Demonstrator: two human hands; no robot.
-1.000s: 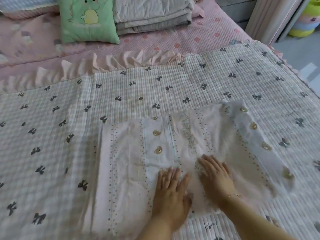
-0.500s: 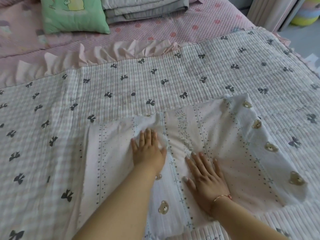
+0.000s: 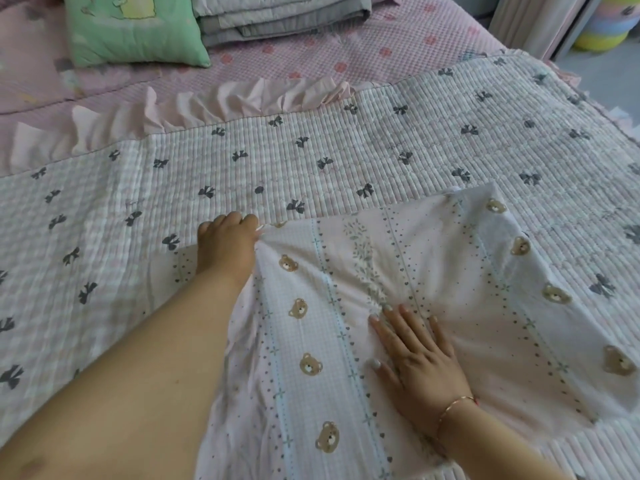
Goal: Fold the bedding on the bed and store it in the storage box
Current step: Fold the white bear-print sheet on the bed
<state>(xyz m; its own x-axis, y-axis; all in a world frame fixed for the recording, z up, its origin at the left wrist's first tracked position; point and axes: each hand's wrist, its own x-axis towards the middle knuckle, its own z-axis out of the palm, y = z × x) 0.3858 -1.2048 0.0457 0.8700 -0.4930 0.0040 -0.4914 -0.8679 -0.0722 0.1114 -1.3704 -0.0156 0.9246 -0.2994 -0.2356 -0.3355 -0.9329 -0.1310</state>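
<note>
A thin pink-and-white cloth with bear prints [image 3: 460, 271] lies partly folded on the bed in front of me. My left hand [image 3: 227, 249] reaches to its far left edge, fingers curled over that edge and gripping the fabric, which bunches beside the hand. My right hand [image 3: 415, 355] lies flat on the middle of the cloth, fingers spread, pressing it down; a thin bracelet circles its wrist. Under the cloth spreads a white quilted blanket with dark bow prints [image 3: 346, 143], edged by a pink ruffle [image 3: 207, 105]. No storage box shows in the head view.
A green cushion [image 3: 135, 29] and a stack of folded grey bedding [image 3: 277, 15] sit at the head of the pink bed sheet [image 3: 381, 46]. At the far right are the bed's edge, a curtain [image 3: 530, 22] and coloured rings on the floor [image 3: 602, 29].
My left hand slid from the cloth's middle out to its far left edge and curled onto it. My right hand stayed flat, moving only slightly. The view shifted closer.
</note>
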